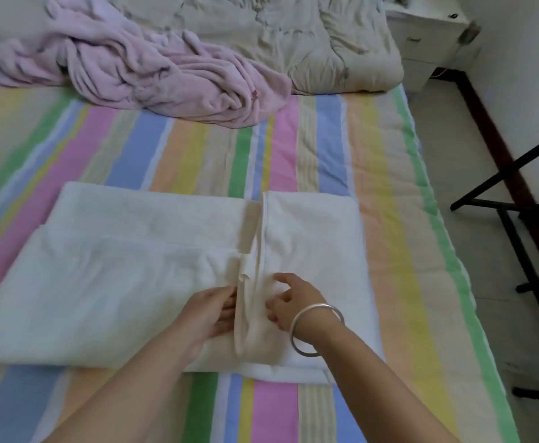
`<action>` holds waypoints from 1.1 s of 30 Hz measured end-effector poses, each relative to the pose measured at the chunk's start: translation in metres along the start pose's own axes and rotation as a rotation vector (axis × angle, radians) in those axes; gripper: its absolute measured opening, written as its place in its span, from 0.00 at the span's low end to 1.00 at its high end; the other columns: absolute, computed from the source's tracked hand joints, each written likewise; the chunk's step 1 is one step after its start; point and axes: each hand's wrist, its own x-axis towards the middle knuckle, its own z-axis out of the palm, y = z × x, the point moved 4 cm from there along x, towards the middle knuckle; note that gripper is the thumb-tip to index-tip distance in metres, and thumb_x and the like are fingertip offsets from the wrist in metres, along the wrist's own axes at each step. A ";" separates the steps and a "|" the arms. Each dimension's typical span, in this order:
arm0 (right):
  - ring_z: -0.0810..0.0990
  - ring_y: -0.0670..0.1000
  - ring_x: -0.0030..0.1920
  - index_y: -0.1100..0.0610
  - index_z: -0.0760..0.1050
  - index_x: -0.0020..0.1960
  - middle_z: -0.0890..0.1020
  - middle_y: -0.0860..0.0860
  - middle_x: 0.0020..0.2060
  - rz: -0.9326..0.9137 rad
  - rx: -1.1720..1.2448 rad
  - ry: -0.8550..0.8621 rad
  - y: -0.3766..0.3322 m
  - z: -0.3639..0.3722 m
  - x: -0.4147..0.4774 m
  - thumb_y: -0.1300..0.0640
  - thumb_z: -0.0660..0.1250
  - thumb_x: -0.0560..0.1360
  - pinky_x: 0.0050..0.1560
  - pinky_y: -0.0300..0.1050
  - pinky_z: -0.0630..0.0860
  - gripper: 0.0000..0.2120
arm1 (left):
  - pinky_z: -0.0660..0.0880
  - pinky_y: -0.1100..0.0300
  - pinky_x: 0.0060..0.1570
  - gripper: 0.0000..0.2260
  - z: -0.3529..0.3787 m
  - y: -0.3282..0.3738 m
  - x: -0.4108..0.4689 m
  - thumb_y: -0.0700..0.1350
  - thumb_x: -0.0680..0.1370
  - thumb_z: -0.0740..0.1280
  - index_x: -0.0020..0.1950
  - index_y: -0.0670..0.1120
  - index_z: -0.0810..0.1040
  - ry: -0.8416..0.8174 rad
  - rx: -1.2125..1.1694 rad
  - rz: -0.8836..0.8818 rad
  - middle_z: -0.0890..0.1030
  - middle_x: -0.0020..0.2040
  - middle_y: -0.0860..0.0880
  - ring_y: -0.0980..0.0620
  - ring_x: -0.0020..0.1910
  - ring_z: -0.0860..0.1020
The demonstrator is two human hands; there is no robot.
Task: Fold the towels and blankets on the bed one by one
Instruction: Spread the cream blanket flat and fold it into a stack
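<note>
A pastel-striped cotton bed sheet (325, 139) spreads out around my left hand (212, 311) and right hand (288, 302). A plain silver bangle (294, 337) circles my right wrist. Right of my right hand a black metal frame (514, 215) stands on the pale tiled floor (447, 148), by a dark red skirting board (491, 132). Far ahead and right is a white bedside cabinet (427, 43)

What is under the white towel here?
The white towel lies on the striped sheet, which shows past its far, near and right edges. Anything else beneath is covered. Left hand and right hand grip its top fold.
</note>
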 end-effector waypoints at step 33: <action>0.53 0.60 0.76 0.52 0.61 0.76 0.61 0.57 0.75 -0.433 -0.836 0.483 0.002 0.082 0.016 0.35 0.54 0.72 0.72 0.61 0.47 0.36 | 0.73 0.54 0.47 0.06 -0.165 0.001 -0.013 0.41 0.78 0.66 0.54 0.47 0.78 0.788 0.431 0.722 0.79 0.50 0.52 0.51 0.47 0.77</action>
